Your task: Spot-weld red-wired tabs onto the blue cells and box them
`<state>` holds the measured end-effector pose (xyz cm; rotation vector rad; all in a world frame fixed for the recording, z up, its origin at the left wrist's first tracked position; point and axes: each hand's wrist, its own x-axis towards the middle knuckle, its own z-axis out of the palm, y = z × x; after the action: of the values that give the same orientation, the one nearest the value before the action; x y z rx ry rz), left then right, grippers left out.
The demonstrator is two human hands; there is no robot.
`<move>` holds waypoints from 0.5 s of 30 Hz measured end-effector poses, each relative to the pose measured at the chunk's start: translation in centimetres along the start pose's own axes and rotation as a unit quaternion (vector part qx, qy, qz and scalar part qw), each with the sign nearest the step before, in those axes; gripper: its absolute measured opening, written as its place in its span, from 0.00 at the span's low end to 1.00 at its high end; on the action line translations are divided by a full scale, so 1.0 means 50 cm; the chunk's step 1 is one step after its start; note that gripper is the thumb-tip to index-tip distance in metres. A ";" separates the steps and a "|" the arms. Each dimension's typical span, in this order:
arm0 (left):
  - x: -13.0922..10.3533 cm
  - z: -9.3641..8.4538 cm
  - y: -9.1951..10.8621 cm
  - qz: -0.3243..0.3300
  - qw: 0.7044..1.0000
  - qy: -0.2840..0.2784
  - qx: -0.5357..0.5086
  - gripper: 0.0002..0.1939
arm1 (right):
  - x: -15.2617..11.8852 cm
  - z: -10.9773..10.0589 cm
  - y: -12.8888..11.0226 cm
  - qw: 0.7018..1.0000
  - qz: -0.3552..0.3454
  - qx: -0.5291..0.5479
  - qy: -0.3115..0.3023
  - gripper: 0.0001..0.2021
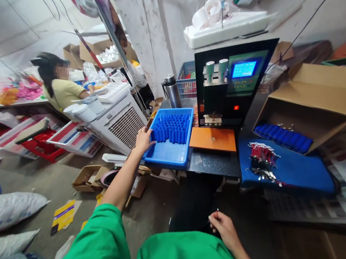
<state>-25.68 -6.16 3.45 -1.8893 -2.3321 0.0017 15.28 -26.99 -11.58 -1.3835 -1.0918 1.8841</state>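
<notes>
In the head view, the left hand gripped the left rim of the blue tray on the bench, nearer the upright blue cylinders inside than the right hand, which pinched a small piece low down.

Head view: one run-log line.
left hand: at left rim of blue tray | right hand: pinching small item | blue cylinders: in tray
</notes>
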 end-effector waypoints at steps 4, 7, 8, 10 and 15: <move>-0.010 0.007 -0.005 0.022 0.999 0.022 -0.034 0.23 | 0.007 -0.013 -0.018 1.000 -0.003 0.006 0.015 0.29; -0.020 0.005 -0.009 0.030 0.998 0.013 -0.050 0.18 | 0.010 -0.021 -0.026 1.000 0.000 0.006 0.020 0.30; -0.025 0.003 -0.009 0.029 0.998 0.006 -0.056 0.17 | 0.010 -0.021 -0.026 1.000 0.001 0.004 0.018 0.30; -0.038 -0.001 -0.007 0.026 0.997 -0.012 -0.074 0.17 | 0.008 -0.020 -0.018 1.000 0.001 -0.001 0.014 0.29; -0.068 -0.008 0.002 0.018 0.990 0.005 -0.138 0.16 | 0.005 -0.015 0.021 1.000 -0.020 -0.008 0.011 0.30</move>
<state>-24.85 -9.50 3.47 -2.0432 -2.3955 -0.3430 15.96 -27.13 -12.70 -1.3773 -1.1194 1.8318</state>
